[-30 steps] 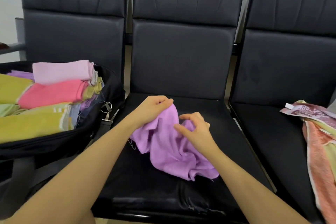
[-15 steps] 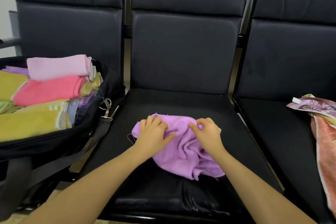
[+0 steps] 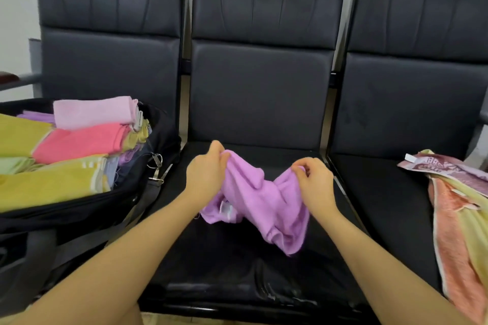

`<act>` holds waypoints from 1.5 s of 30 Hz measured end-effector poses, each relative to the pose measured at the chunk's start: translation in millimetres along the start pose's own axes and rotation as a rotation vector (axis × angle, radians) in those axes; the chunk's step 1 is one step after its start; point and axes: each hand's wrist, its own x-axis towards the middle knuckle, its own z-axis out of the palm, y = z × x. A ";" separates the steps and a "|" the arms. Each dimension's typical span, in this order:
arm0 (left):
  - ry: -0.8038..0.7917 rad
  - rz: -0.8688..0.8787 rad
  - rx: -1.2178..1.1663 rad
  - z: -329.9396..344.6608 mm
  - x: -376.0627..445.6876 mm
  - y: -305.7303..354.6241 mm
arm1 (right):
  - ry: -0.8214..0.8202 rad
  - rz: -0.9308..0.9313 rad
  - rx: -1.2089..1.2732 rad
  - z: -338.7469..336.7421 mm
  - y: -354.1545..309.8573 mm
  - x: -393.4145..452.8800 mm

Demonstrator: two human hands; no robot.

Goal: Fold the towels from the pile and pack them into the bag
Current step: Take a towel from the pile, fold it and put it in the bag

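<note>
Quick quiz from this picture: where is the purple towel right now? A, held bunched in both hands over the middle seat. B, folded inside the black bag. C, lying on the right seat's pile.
A: the left hand and right hand each pinch the crumpled purple towel above the middle seat.

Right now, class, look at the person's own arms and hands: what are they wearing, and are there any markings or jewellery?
Both forearms are bare as far as the picture shows: no sleeves. The left hand and right hand wear no gloves, rings, watch or bracelet, and show no markings.
</note>
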 end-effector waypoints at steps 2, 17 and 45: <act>0.056 -0.027 -0.134 -16.9 14.4 8.3 | 0.067 -0.003 0.066 -13.0 -19.4 9.2; 0.216 -0.109 -0.654 -132.0 85.0 56.4 | 0.451 0.084 0.595 -101.8 -135.8 66.2; 0.198 -0.059 -0.116 -154.0 103.2 47.2 | 0.424 0.007 0.224 -119.4 -109.0 55.6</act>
